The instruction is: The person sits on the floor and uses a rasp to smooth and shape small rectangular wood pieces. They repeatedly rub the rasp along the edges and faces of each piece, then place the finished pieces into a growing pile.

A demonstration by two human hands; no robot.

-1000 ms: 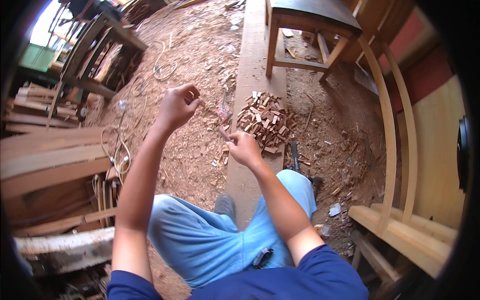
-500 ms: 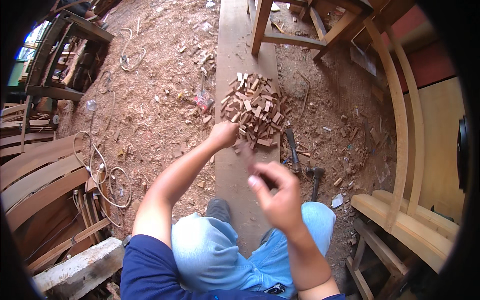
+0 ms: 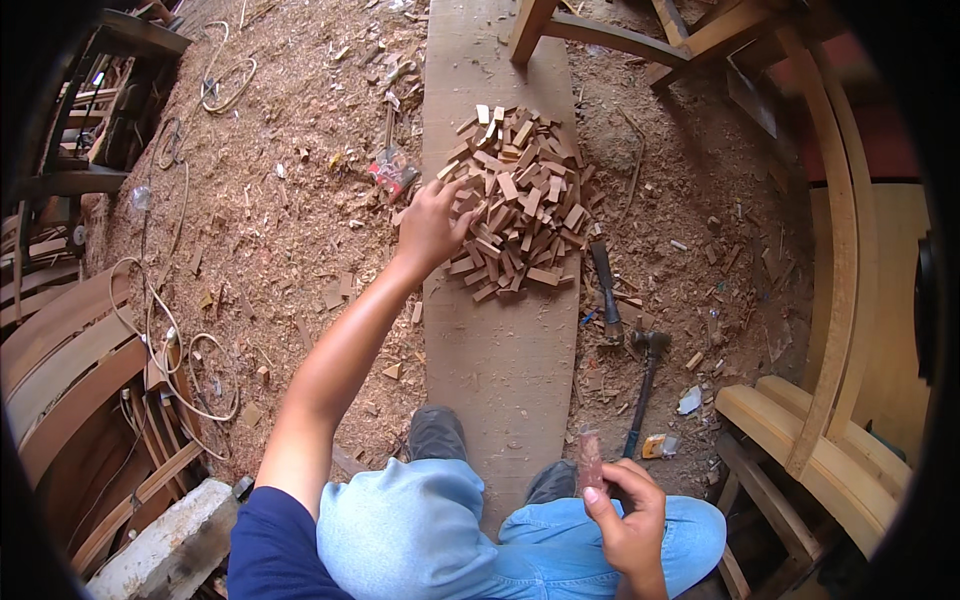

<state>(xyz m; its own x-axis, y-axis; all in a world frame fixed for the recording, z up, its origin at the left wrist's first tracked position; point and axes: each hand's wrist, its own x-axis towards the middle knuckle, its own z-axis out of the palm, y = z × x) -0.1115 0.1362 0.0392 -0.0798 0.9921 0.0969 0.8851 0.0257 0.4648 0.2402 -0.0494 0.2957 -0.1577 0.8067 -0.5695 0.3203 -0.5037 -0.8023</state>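
Note:
My left hand reaches into the left side of a pile of small reddish-brown and pale wooden pieces on a long board, its fingers slightly curled and apart at the pieces. My right hand holds a short, worn reddish piece upright between thumb and fingers, low over my right knee. Right of the pile lie a dark flat tool, perhaps a chisel, and a hammer.
Wood shavings and looped cords cover the ground at left, beside curved planks. A chair frame stands at the top. Pale wooden frames are at right, a weathered white beam at lower left.
My left hand has moved forward into the pile and its fingers have opened. My right hand has moved down and right with the reddish piece. The view has tilted further down.

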